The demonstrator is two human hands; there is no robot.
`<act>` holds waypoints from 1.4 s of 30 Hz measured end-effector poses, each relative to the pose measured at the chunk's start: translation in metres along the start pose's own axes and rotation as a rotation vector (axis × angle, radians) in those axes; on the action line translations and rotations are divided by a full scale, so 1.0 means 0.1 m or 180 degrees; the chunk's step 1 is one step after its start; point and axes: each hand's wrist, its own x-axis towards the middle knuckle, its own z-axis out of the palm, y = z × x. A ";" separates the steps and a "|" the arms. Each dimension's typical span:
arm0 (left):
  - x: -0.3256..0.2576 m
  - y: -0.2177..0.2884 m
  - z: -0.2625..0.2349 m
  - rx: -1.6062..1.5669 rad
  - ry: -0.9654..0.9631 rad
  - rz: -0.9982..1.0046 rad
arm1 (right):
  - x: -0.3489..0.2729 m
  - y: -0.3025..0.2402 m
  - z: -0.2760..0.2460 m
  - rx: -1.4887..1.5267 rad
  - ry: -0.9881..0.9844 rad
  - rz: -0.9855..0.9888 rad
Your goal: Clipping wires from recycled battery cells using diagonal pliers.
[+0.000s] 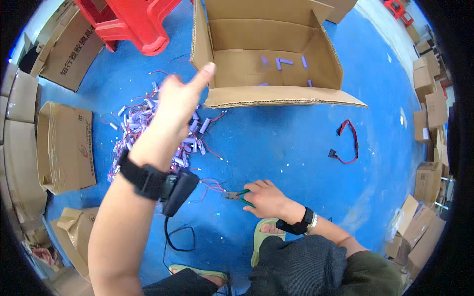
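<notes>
My left hand reaches over the left side of an open cardboard box, thumb stretched out and apart from the other fingers, which are partly blurred. It appears to hold nothing. Below and around it lies a heap of purple cylindrical battery cells with thin red and dark wires. Several loose purple cells lie inside the box; another purple cell there is smeared by motion. Lower down, my right hand is closed round the green handles of wire cutters, their jaws pointing left beside some pink-red wires.
A red plastic stool stands at the far left of the box. Cardboard cartons line the left, and more cartons are stacked at right. A red-and-black cable lies on the blue floor. My sandalled feet are below.
</notes>
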 end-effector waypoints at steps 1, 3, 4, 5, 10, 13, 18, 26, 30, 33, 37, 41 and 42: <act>-0.07 0.04 0.07 -0.0427 -0.0349 -0.0551 | 0.03 -0.02 -0.03 0.0031 0.0001 -0.0049; 0.13 -0.03 0.21 -0.0832 -0.1174 -0.0827 | 0.08 -0.03 -0.09 0.0057 -0.0014 -0.0141; 0.14 0.06 0.23 -0.0810 -0.1099 -0.0880 | 0.08 -0.03 -0.11 0.0124 0.0086 -0.0119; 0.28 0.05 0.20 -0.0824 -0.1064 -0.0874 | 0.08 -0.02 -0.14 0.0189 0.0187 -0.0093; 0.65 -0.23 0.15 0.0937 -0.0718 -0.0586 | 0.18 -0.05 -0.20 0.0143 0.0136 -0.0079; 0.66 -0.39 0.30 -0.0061 -0.1653 -0.1048 | 0.16 -0.03 -0.14 0.0109 0.0217 -0.0035; 0.63 -0.25 0.56 -0.0242 -0.1275 -0.0789 | 0.19 -0.12 -0.12 0.0769 0.0295 0.0139; 0.61 -0.30 0.60 -0.1030 -0.0414 -0.0422 | -0.20 -0.07 -0.28 0.0658 0.0689 0.0438; 0.48 -0.24 0.14 -0.0797 -0.0326 0.0072 | -0.52 -0.06 -0.39 0.0165 0.0842 0.0801; 0.57 -0.36 -0.27 -0.0644 -0.0057 0.0745 | -0.68 -0.14 -0.57 0.0054 0.0850 0.1018; 0.49 -0.52 -1.41 0.0330 0.0145 0.1772 | -0.73 -0.25 -0.72 0.0002 0.0794 0.1206; 0.15 -0.92 -2.79 -0.0086 0.0173 0.1327 | -0.87 -0.45 -0.83 0.0120 0.1083 0.1324; -0.07 -0.85 -3.01 -0.0379 -0.0279 0.0385 | -0.94 -0.46 -0.84 0.0130 0.0907 0.1379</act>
